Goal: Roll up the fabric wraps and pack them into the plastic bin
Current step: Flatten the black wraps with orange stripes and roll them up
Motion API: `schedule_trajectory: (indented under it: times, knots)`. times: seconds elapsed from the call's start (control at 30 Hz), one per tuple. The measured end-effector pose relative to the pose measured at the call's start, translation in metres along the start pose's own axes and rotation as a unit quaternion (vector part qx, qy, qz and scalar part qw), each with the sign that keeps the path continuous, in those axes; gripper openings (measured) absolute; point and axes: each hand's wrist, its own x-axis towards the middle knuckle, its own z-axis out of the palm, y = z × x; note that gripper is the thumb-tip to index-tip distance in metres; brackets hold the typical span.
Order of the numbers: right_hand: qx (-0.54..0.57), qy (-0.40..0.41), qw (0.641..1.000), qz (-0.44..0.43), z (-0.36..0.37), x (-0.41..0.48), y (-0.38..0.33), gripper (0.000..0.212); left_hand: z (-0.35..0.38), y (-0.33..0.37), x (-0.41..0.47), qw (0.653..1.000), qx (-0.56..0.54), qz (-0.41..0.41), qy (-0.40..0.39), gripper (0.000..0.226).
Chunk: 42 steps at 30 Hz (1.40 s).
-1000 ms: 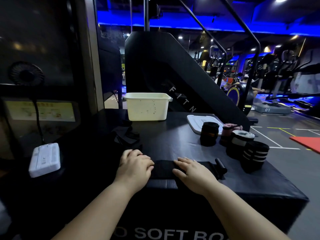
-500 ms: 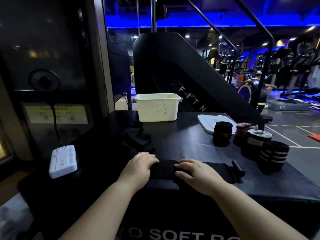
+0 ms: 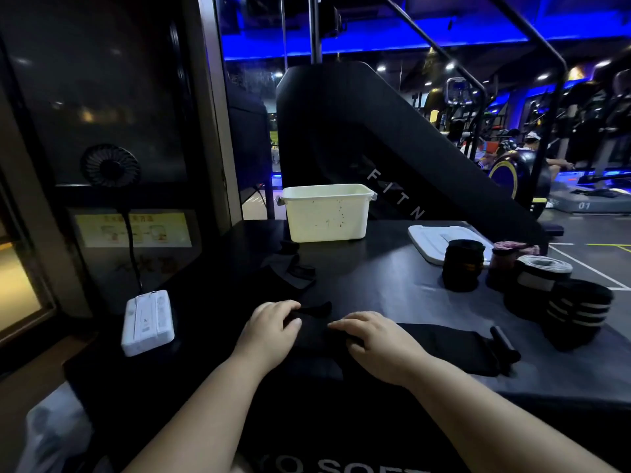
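My left hand curls round one end of the black wrap. My right hand presses bent fingers on it; I cannot tell if they pinch. The wrap lies well nearer than the plastic bin, running crosswise, its loose length trailing right of the bin.

Shot from a head-worn wide-angle cam right at the near edge of the bench, pretty close in. Facing forward and down across the bench toward its far edge.
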Motion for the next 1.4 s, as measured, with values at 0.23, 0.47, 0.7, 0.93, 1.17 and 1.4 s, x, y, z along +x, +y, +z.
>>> schedule_trajectory:
  times: [0.23,0.47,0.7,0.93,1.17,1.4]
  knots:
    - [-0.068,-0.049,0.996,0.013,0.004,0.005,0.001,0.061,-0.004,-0.003,0.008,0.990,0.029,-0.135,-0.001,0.080]
    - [-0.065,-0.045,0.997,0.016,0.002,0.001,-0.003,0.050,-0.014,-0.007,0.011,0.988,-0.007,-0.151,-0.010,0.066]
    - [-0.057,-0.045,0.997,0.028,0.002,-0.001,-0.004,0.046,-0.023,-0.020,0.007,0.978,-0.135,-0.148,-0.057,0.011]
    - [0.010,-0.024,0.987,0.156,-0.013,0.020,-0.033,0.062,-0.031,-0.028,-0.001,0.981,-0.137,-0.117,-0.076,0.009]
    - [0.046,0.021,0.999,0.006,0.014,0.037,-0.045,0.036,-0.029,-0.035,-0.002,0.986,-0.142,-0.086,-0.025,0.006]
    - [0.031,0.017,0.999,-0.028,0.031,0.038,-0.036,0.039,-0.025,-0.040,0.002,0.991,-0.116,-0.048,0.057,0.012]
